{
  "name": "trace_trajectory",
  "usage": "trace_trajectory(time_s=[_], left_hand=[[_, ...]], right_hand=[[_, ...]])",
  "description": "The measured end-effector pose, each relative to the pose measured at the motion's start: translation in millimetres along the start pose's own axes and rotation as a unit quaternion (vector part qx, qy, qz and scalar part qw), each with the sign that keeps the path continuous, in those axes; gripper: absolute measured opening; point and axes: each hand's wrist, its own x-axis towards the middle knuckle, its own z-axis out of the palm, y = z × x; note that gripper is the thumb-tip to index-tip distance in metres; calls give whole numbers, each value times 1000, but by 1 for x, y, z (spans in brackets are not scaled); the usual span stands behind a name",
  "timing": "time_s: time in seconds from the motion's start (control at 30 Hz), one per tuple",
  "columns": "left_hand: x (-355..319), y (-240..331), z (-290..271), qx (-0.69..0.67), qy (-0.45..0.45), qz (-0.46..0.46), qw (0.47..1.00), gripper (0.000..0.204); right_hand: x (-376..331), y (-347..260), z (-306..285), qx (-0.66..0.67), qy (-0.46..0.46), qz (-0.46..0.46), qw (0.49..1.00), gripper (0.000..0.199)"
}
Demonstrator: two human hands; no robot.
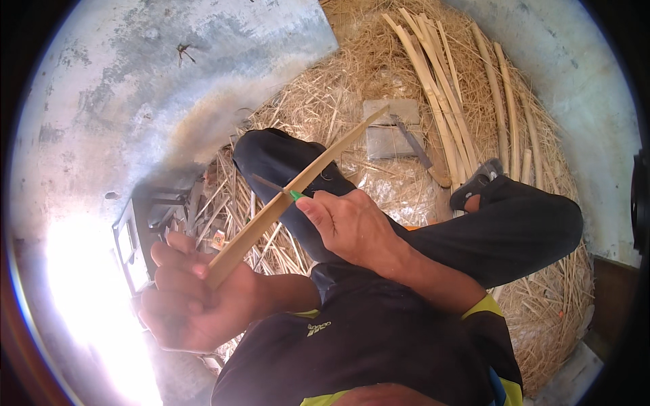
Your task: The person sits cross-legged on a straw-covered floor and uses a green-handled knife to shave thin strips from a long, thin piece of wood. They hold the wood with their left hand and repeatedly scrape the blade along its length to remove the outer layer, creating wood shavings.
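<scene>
A long, pale bamboo strip (325, 160) slants from the lower left up toward the middle. My left hand (196, 298) is closed around its lower end. In my right hand (359, 227) is a small knife (296, 195), its green handle mostly hidden by my fingers. The knife's dark blade sticks out to the left, crossing the strip around its middle. My right thumb lies close beside the strip; whether it touches cannot be made out. Both hands are above my folded legs, in dark trousers (501, 227).
Shavings (318, 111) cover the floor. Ahead on the right lie several long bamboo strips (440, 95). Near them, a larger knife (414, 145) rests against a grey block (389, 143). A wall (203, 74) rises at the left, with a wooden frame (140, 237) below it.
</scene>
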Motion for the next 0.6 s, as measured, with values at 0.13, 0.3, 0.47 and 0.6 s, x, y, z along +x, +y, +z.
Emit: trace_trajectory(time_s=[0.13,0.3,0.47,0.6], left_hand=[[-3,-3,15,194,34,83,977,31],[-1,4,-10,27,-55,-24,998,38],[1,2,7,120,-21,12,993,38],[-3,1,3,127,37,12,991,37]], right_hand=[[2,45,6,-189,66,2,980,34],[-5,31,-2,-51,56,-33,997,34],[7,79,10,-49,71,115,990,43],[7,49,2,-24,33,21,999,48]])
